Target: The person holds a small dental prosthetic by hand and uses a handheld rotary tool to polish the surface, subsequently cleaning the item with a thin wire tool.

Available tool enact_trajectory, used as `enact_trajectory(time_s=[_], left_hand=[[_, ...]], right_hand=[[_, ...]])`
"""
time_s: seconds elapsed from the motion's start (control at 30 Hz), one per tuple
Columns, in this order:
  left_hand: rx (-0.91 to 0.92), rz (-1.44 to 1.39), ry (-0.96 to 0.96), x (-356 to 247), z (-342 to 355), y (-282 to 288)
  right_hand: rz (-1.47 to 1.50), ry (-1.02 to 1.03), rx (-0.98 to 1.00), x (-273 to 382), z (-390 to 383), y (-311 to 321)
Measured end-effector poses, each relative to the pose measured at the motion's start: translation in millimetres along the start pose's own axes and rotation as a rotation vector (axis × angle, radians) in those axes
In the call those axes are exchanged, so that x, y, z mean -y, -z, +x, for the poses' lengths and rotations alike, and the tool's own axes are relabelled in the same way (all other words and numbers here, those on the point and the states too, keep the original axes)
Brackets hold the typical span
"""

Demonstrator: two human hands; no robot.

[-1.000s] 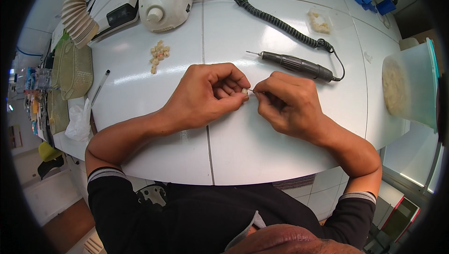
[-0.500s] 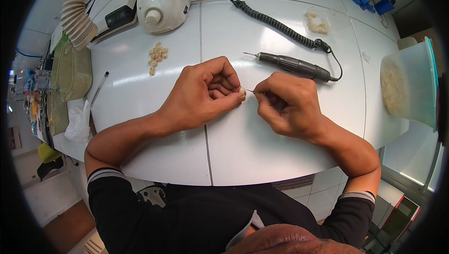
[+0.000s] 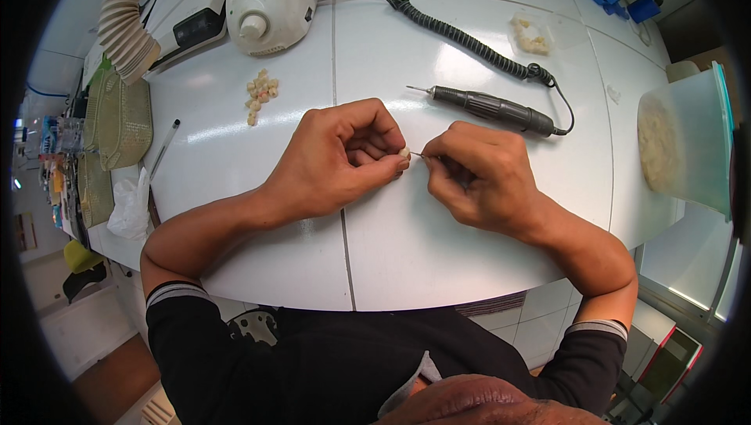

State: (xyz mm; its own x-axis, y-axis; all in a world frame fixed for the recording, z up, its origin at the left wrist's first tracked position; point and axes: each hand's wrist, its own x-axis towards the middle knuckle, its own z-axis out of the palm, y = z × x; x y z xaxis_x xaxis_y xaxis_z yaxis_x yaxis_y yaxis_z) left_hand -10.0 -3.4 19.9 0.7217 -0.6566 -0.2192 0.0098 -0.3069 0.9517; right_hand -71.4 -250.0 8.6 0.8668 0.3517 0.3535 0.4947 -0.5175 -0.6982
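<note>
My left hand (image 3: 338, 157) pinches a small cream-coloured, tooth-like piece (image 3: 404, 153) between thumb and index finger; its other fingers are curled. Facing it, my right hand (image 3: 486, 174) is closed on a thin metal pin (image 3: 417, 154), like a bur. The pin's far end reaches the tooth-like piece; whether it sits inside cannot be seen. Beyond the left hand lies a loose cluster of similar cream and pinkish pieces (image 3: 262, 88). A black rotary handpiece (image 3: 493, 109) with a thin bit rests on the table beyond my right hand.
A coiled cord (image 3: 469, 45) joins the handpiece to a white control unit (image 3: 271, 6). Left are a ribbed hose (image 3: 125, 22), pen (image 3: 166, 147), mesh baskets (image 3: 121, 120) and plastic bag (image 3: 129, 206). Right are a clear tray of pieces (image 3: 530, 36) and a translucent bin (image 3: 684, 139).
My right hand has shifted very slightly left, bringing the pin closer to the tooth-like piece. The left hand keeps nearly the same place and hold.
</note>
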Motion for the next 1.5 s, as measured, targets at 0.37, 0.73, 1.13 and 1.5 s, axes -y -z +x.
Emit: enact_trajectory(time_s=[0.37, 0.73, 1.13, 1.5], left_hand=[[-0.008, -0.006, 0.012, -3.6, 0.7, -0.2], [-0.005, 0.025, 0.009, -2.9, -0.6, -0.3], [-0.003, 0.026, 0.023, -3.3, -0.8, 0.9], [0.01, 0.015, 0.028, -1.3, 0.5, 0.7]], right_hand=[[0.032, -0.017, -0.003, 3.0, 1.4, 4.2], [0.033, 0.001, -0.011, 0.9, -0.2, 0.1], [0.047, -0.028, -0.013, 2.8, 1.4, 3.6], [0.032, -0.004, 0.0, 0.4, 1.4, 2.4]])
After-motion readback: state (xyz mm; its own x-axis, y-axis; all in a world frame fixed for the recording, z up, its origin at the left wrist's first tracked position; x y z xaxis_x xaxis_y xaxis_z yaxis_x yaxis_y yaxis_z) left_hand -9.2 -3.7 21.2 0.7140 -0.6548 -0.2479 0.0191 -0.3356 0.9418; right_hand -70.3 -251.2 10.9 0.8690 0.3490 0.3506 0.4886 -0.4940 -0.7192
